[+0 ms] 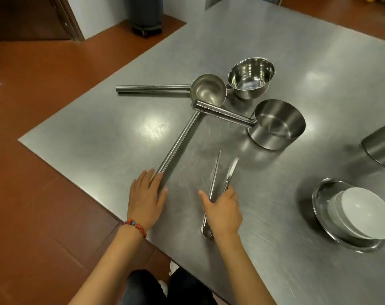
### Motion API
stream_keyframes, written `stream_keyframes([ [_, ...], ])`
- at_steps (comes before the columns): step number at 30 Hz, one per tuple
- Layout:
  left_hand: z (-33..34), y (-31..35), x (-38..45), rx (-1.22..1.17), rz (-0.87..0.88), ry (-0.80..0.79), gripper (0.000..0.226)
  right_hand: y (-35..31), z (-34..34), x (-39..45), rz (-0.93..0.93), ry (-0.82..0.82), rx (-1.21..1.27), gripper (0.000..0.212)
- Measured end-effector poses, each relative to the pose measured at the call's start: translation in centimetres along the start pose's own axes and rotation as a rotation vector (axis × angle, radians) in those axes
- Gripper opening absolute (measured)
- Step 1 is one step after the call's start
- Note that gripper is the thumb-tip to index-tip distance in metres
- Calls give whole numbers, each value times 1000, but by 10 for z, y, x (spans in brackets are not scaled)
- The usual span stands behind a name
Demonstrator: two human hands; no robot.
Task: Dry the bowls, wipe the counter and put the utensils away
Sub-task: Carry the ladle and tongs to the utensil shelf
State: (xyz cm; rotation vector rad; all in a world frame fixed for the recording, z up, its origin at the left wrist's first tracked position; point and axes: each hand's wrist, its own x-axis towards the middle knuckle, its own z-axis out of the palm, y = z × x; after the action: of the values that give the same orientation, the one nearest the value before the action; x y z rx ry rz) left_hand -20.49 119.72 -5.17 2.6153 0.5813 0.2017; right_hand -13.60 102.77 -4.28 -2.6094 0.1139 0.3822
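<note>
My left hand (146, 199) lies palm down at the counter's near edge, fingers spread, its fingertips touching the end of a long steel handle (178, 144) that runs diagonally up to the ladle (208, 90). The fingers of my right hand (223, 213) are curled over the handle of a table knife (231, 170). A thin steel utensil (214, 175) with a looped end passes under that hand, between thumb and forefinger. A steel bowl (251, 78) stands behind the ladle. White bowls (363, 212) sit tilted in a steel dish (321, 194) on the right.
A steel saucepan (277, 126) stands mid-counter, its tubular handle lying across the diagonal handle. A second long handle (152, 88) lies level to the left of the ladle. A steel canister (383, 146) is at the right edge. The steel counter (99, 133) ends just left of my left hand.
</note>
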Motion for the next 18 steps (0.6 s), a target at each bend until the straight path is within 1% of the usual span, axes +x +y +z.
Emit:
stream_keyframes([
  [3, 5, -12, 14, -76, -78, -44, 45, -7, 4, 8, 50, -6, -14, 67],
  [6, 5, -15, 25, -252, -228, -78, 49, -6, 5, 9, 59, 2, 39, 57],
  [8, 6, -16, 32, -336, -296, -92, 52, -4, 3, 9, 58, 1, 175, 43],
  [10, 6, -17, 40, -373, -328, -107, 55, -3, 2, 8, 71, -29, 378, 26],
  [12, 5, -15, 47, -416, -347, -125, 48, -4, 2, 4, 91, -59, 576, 13],
  [14, 3, -13, 54, -401, -345, -152, 30, -6, 3, -1, 123, -101, 754, 7],
  [16, -1, -12, 59, -407, -349, -205, 16, -7, 3, -4, 153, -118, 824, 11],
  [18, -6, -11, 61, -470, -370, -274, 19, -6, 1, -4, 177, -127, 857, 10],
])
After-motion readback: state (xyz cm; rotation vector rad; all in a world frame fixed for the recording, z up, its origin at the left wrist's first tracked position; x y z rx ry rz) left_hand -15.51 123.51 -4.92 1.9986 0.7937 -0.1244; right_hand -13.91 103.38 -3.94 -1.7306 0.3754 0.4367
